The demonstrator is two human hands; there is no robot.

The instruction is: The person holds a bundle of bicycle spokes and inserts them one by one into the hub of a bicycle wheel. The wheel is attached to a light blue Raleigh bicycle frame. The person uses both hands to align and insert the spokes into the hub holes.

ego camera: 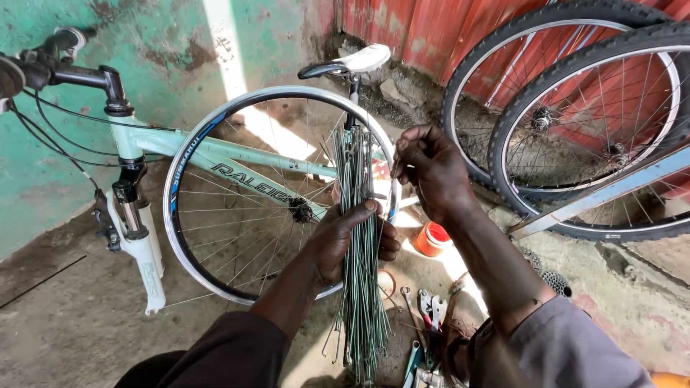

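Spokes (361, 287) bundled in left hand (345, 241) (fist upright)

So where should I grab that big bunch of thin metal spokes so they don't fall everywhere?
Grab the bunch of spokes around its middle, coming from the side, as the left hand does. The bunch stands upright and fans out at both ends, so a wrap-around grip at the narrow waist probably keeps it together.

two bare forearms reach forward from the bottom of the view. the left hand (345, 241), just below centre, is curled in a closed fist, thumb on top, its forearm running back toward 7 o'clock. the right hand (431, 172), toward 1 o'clock of it, is raised higher, fingertips pinched together, wrist bent, forearm sloping down toward 5 o'clock.
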